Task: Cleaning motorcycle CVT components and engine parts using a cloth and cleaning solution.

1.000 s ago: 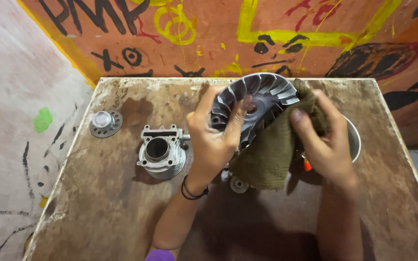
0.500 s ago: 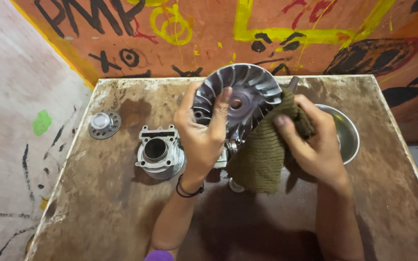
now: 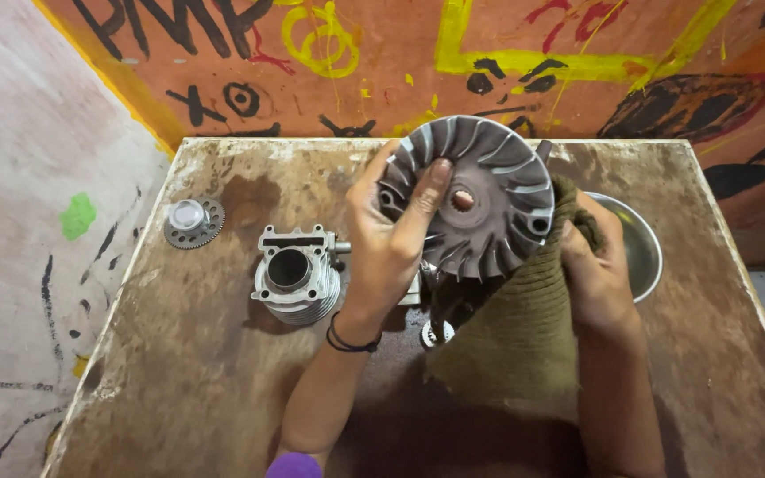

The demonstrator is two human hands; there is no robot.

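A round grey metal disc with curved fan blades (image 3: 489,196) is held up just above the middle of the frame, its bladed face turned toward the camera and a small hub hole at its centre. The left hand (image 3: 391,239) grasps it from the left side, fingers spread over the blades and one fingertip reaching close to the hub. The right hand (image 3: 597,265) grips the disc's right edge through an olive-green knitted cloth (image 3: 515,336), which hangs down from the disc toward the lower middle of the frame. A black band circles the left wrist.

Below them lies a worn, stained brown wooden table (image 3: 179,381). On it, left of centre, stands a finned silver metal engine cylinder (image 3: 296,276) with its round bore facing up, just beside the left hand. Toward the left edge lies a small grey toothed gear wheel (image 3: 193,221). A shiny round steel bowl (image 3: 639,252) sits at the right, partly hidden behind the right hand. A small toothed metal part (image 3: 436,334) lies beneath the disc.
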